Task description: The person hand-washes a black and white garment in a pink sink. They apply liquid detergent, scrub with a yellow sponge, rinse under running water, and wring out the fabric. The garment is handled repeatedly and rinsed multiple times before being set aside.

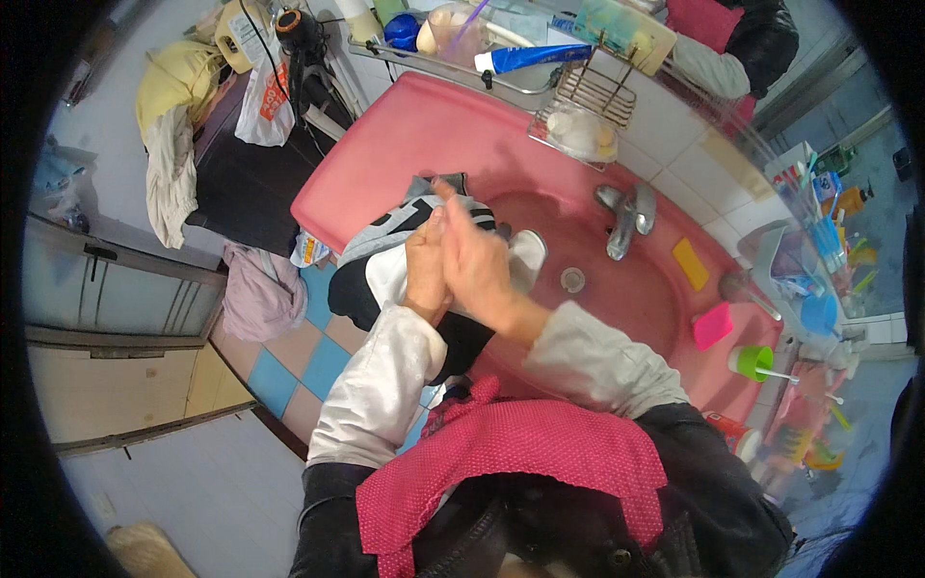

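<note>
My left hand (pixel 425 264) and my right hand (pixel 473 271) are pressed against each other in front of me, palm to palm, over the left side of the pink washbasin (pixel 383 144). The right one is blurred. Whether anything lies between them I cannot tell. Directly beneath is a bundle of grey, black and white cloth (pixel 376 231), which hangs over the basin's left edge. Beside my right hand a rounded white thing (pixel 529 253) rests at the bowl's rim; its kind is unclear. Metal taps (pixel 623 217) stand at the back of the bowl, near the drain (pixel 572 279).
On the basin's right rim are a yellow sponge (pixel 690 264), a pink block (pixel 713 326) and a green cup with a toothbrush (pixel 755 361). A wire soap rack (pixel 578 134) and a shelf with a blue toothpaste tube (pixel 535 58) hang behind. Pink cloth (pixel 264 289) lies left.
</note>
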A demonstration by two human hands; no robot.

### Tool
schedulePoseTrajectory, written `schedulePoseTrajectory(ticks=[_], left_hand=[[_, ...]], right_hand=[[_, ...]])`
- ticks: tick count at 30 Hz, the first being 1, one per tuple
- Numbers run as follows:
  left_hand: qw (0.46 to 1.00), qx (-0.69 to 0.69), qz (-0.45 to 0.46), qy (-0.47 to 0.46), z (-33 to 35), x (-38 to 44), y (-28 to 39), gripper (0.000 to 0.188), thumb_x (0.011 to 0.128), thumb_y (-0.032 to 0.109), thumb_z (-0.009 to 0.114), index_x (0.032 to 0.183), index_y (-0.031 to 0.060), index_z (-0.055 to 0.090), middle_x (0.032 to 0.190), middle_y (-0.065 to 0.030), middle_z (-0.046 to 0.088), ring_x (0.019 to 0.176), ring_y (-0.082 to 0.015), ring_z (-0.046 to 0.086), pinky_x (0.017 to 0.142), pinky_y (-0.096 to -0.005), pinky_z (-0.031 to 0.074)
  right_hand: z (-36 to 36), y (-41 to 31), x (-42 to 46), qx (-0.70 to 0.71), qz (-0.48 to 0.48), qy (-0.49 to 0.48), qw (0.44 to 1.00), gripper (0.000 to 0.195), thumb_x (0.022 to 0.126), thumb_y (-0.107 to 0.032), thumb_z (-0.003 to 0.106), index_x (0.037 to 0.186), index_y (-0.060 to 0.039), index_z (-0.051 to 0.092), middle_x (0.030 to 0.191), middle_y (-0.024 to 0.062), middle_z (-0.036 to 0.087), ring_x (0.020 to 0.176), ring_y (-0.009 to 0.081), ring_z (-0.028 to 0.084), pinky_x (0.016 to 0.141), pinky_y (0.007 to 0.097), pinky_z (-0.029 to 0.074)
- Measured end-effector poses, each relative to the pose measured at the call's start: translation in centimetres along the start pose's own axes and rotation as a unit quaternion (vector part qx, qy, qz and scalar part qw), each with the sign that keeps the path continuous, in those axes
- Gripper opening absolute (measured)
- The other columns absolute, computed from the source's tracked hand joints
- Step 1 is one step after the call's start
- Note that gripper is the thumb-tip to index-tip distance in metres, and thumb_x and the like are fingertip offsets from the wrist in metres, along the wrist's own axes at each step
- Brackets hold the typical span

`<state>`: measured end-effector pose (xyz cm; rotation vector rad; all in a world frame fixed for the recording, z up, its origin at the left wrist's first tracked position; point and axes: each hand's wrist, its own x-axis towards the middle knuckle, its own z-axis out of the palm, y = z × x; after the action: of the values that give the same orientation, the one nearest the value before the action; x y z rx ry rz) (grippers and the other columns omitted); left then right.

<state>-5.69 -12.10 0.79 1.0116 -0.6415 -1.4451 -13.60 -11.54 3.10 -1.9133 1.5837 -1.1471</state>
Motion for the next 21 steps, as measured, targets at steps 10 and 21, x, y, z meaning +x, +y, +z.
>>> schedulePoseTrajectory(ticks=[10, 21], left_hand=[[0.997, -0.051, -0.045, -0.033, -0.3, -0.6, 1.7, 0.032, 0.097, 0.029, 0.044, 0.086, 0.0029, 0.060, 0.080, -0.0031, 0.061, 0.070, -0.0099, 0.055, 0.065, -0.0249, 0.045], [0.993, 0.110, 0.024, 0.023, 0.9, -0.8, -0.6, 0.031, 0.097, 0.025, 0.045, 0.073, 0.0071, 0.055, 0.064, 0.0048, 0.048, 0.058, -0.0051, 0.043, 0.052, -0.0226, 0.037]], right_hand=[[-2.2, 2.9, 4.2, 0.434, 0.210, -0.098, 0.871, 0.038, 0.092, -0.008, 0.048, 0.128, 0.0033, 0.046, 0.120, 0.0038, 0.055, 0.104, 0.0118, 0.052, 0.086, 0.0246, 0.042], [-0.4, 1.5, 4.4, -0.029, 0.058, 0.046, 0.997, 0.040, 0.085, -0.006, 0.051, 0.125, -0.0096, 0.051, 0.071, 0.0221, 0.061, 0.063, 0.0389, 0.062, 0.058, 0.0412, 0.049]])
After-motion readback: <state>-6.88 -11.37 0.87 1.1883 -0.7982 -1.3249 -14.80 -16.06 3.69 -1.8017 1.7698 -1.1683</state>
